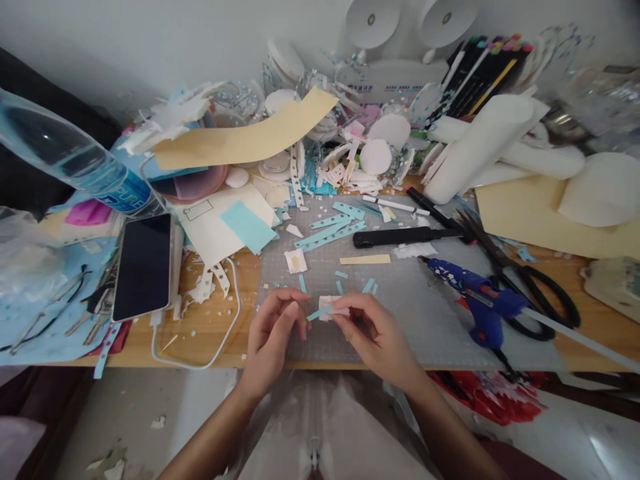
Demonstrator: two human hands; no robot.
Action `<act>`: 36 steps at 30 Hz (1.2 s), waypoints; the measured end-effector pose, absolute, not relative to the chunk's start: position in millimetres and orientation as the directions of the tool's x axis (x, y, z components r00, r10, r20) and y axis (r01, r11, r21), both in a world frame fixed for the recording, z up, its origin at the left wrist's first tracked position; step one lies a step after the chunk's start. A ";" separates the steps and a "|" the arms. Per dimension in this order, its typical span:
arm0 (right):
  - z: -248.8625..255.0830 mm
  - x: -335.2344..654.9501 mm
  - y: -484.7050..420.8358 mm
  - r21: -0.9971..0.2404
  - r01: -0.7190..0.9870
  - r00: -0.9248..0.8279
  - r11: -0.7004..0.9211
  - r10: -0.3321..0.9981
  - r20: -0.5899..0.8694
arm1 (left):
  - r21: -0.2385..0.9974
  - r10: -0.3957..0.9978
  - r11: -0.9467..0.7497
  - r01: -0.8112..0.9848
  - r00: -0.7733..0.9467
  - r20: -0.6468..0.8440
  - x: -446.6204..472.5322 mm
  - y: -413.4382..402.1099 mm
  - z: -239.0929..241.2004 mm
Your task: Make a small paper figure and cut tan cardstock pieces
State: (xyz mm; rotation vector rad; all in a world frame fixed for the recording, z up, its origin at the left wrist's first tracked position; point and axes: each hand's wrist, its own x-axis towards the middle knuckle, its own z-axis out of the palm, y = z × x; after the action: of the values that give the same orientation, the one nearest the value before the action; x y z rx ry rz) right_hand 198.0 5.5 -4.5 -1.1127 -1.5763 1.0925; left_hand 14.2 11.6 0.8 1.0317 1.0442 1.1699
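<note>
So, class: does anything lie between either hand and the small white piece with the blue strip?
Nothing visible does. The right hand pinches the small white piece directly; its blue strip points to the left hand, whose fingertips sit at the strip's end. The loose scraps lie farther back on the grey mat.

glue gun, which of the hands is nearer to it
Right. The right hand, pinching a small white piece, is just left of the blue glue gun; the left hand lies farther left, beyond it.

hands [273,333] 2 | held paper piece [334,305] 1 (loose scraps uncounted) | phone [144,265] 1 | glue gun [477,293] 1
</note>
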 end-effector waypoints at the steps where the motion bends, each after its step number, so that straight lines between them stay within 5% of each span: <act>1: -5.9 197.5 4.8 -0.966 0.168 -0.178 0.199 0.969 0.169 | 0.976 0.992 0.101 -0.192 0.092 -0.084 14.6 11.8 1.7; 21: -6.7 194.2 4.4 -0.995 0.024 -0.109 0.094 0.990 0.091 | 0.991 0.997 -0.043 -0.127 0.051 0.050 14.3 10.1 0.2; 28: 2.2 205.5 -1.5 -0.988 0.096 -0.229 0.123 0.969 0.098 | 0.865 0.858 -0.399 0.303 0.455 0.236 7.8 19.8 13.3; 36: 11.9 231.5 -12.0 -0.946 0.254 -0.217 0.201 0.965 0.147 | 0.694 0.740 -0.619 0.369 0.570 0.357 8.0 30.9 16.4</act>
State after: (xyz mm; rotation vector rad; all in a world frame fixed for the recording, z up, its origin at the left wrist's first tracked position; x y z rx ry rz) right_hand 231.5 -12.0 11.9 -1.1707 -1.6398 1.0707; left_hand 8.0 30.9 16.4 2.2430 0.8840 0.8703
